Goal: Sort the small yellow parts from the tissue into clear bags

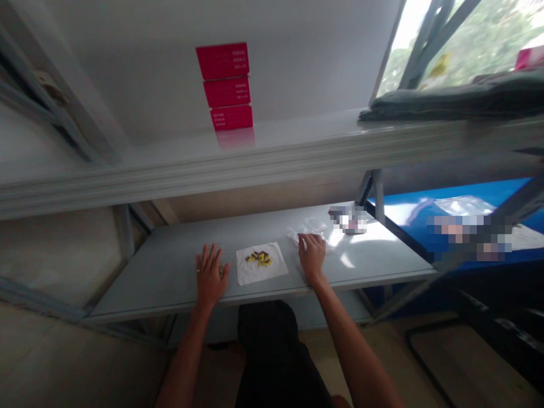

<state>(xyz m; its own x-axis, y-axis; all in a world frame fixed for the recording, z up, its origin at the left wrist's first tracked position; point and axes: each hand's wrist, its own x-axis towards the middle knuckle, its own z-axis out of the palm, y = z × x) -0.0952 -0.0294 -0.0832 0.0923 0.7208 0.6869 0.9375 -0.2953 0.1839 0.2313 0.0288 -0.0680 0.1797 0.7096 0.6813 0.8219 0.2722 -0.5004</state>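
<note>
My left hand (210, 277) lies flat on the grey shelf top with its fingers stretched out; a ring shows on one finger. Small brownish bits peek out beside its thumb, mostly covered by the hand. My right hand (313, 258) has its fingers bent down onto a crumpled clear plastic bag (314, 223), gripping its near side. Between the hands sits a white square sheet (250, 275), paper or cloth. On it is a small heap of yellow and dark brown pieces (260, 259), too small to name.
Three stacked red boxes (229, 90) stand on the upper shelf (297, 133), which overhangs the work surface. Dark folded cloth (450, 99) lies on that shelf's right end. A pixelated item (351, 220) rests at the back right, near a metal post (377, 195) and a blue surface (408, 218).
</note>
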